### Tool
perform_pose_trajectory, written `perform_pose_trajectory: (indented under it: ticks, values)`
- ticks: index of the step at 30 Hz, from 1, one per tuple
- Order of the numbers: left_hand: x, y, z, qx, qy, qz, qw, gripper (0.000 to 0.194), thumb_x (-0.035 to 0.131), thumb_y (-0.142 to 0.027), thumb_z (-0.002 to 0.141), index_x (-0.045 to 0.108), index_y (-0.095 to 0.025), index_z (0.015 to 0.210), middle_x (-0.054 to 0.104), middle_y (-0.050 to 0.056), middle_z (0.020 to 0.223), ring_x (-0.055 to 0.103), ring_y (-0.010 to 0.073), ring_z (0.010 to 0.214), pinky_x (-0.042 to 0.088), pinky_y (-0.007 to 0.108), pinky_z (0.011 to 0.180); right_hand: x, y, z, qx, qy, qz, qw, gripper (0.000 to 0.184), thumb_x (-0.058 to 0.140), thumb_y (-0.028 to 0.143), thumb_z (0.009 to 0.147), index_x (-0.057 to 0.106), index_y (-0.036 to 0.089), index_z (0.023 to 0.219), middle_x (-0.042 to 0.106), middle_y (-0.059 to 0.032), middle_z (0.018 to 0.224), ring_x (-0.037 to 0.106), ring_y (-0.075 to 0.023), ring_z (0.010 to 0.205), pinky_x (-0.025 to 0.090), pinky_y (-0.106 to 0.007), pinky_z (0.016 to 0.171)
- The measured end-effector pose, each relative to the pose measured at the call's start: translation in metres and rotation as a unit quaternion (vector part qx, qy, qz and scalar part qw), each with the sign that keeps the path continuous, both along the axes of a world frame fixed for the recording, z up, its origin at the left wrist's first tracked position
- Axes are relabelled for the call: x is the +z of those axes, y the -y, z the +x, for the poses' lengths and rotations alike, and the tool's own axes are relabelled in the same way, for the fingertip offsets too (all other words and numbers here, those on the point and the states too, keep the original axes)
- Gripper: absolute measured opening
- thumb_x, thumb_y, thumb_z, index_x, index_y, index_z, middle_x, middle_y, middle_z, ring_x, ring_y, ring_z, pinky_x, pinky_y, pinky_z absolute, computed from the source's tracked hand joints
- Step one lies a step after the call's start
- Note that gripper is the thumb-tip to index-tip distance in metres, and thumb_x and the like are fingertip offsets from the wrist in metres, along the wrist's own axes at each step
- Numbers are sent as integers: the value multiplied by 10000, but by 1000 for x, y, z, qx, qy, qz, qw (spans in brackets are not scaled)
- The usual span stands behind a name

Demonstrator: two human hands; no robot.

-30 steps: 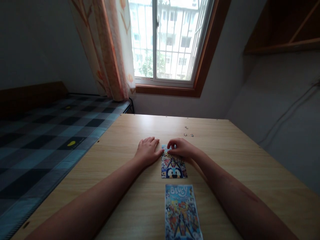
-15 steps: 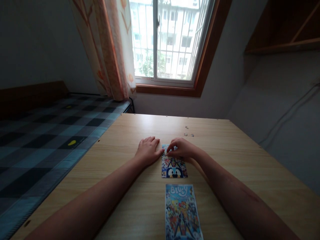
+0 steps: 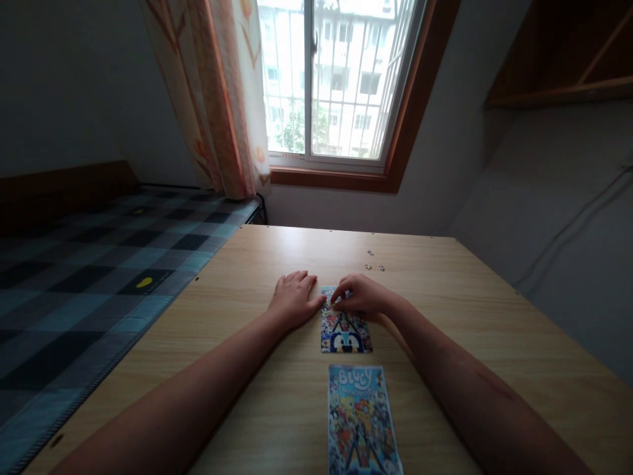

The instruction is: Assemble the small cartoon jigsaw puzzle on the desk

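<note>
A small jigsaw puzzle (image 3: 347,342) with a blue cartoon dog's face lies on the wooden table in front of me. My left hand (image 3: 295,298) rests flat at its left side, fingers spread, thumb tip at the puzzle's upper left edge. Over the puzzle's upper part is my right hand (image 3: 357,293), its thumb and forefinger bent into a pinch against the surface. Whatever is between those fingertips is too small to make out. The right hand covers part of the puzzle's upper right. Nearer to me lies a printed picture sheet (image 3: 363,422) headed "BLUEY".
Several small loose puzzle pieces (image 3: 368,267) lie beyond my right hand, toward the far table edge. The wooden table (image 3: 237,396) reaches to below the window (image 3: 341,86). A bed with a checked cover (image 3: 99,277) stands along its left side.
Both hands keep almost the same place and pose. The whole view has shifted very slightly; the puzzle, sheet and loose pieces lie as before.
</note>
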State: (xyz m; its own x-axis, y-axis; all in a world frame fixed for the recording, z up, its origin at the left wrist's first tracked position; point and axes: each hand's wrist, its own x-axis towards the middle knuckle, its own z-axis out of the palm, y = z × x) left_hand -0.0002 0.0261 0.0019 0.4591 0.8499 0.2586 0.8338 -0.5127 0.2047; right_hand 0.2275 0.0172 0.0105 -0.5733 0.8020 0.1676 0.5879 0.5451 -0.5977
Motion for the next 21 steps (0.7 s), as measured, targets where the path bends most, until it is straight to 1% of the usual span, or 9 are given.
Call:
perform_pose_trajectory:
  ticks: [8, 10, 11, 13, 14, 16, 19, 21]
  values:
    - [-2, -2, 0, -5, 11, 6, 1000, 508, 598, -504, 885, 641, -186, 1279, 597, 160, 1392, 515, 351, 1315, 361, 557, 1111, 0, 1, -1, 17, 19, 17, 1000, 102, 756, 234, 805, 827, 239, 877, 694, -4, 736, 601, -139, 678, 446, -252, 677]
    - [-3, -3, 0, -3, 33, 5, 999, 498, 607, -478, 884, 643, -191, 1289, 597, 159, 1397, 518, 349, 1317, 362, 569, 1115, 3, 2, -2, 22, 11, 42, 999, 82, 741, 254, 831, 818, 231, 849, 691, -9, 729, 600, -145, 685, 448, -267, 696]
    - [-3, -3, 0, -4, 50, 4, 999, 483, 614, -451, 882, 646, -196, 1290, 598, 154, 1398, 521, 343, 1317, 367, 570, 1117, 4, 2, -1, 10, -3, 71, 997, 92, 731, 269, 846, 808, 225, 826, 694, -15, 734, 604, -152, 701, 452, -281, 722]
    - [-4, -3, 1, -22, 89, 9, 996, 411, 622, -359, 874, 679, -214, 1254, 609, 133, 1390, 533, 319, 1306, 386, 553, 1121, 8, 0, 2, -50, -49, 154, 986, 156, 697, 297, 882, 779, 213, 778, 708, -30, 760, 613, -172, 745, 453, -320, 793]
    - [-4, -3, 1, -39, 107, 16, 993, 362, 619, -297, 865, 709, -226, 1208, 619, 118, 1379, 542, 302, 1296, 400, 535, 1120, 9, -1, 5, -98, -76, 199, 972, 192, 677, 308, 897, 762, 209, 757, 714, -39, 772, 617, -184, 768, 450, -340, 822]
    - [-5, -1, 2, -81, 137, 32, 987, 308, 595, -167, 829, 770, -252, 1068, 639, 84, 1349, 558, 270, 1271, 429, 499, 1114, 9, -4, 16, -205, -123, 271, 932, 248, 636, 332, 919, 731, 205, 728, 718, -53, 782, 619, -207, 805, 448, -362, 843]
    - [-6, 1, 3, -142, 162, 51, 975, 365, 549, -40, 760, 803, -272, 883, 666, 48, 1297, 574, 240, 1240, 468, 469, 1092, -1, -12, 42, -343, -148, 328, 868, 284, 599, 368, 919, 706, 207, 709, 714, -66, 771, 616, -237, 846, 452, -376, 855]
    - [-7, 1, 3, -164, 170, 57, 970, 393, 534, -9, 734, 807, -276, 828, 678, 41, 1273, 579, 233, 1224, 486, 464, 1078, -13, -18, 62, -410, -144, 337, 835, 296, 576, 383, 910, 698, 204, 709, 726, -75, 795, 624, -246, 853, 443, -395, 897]
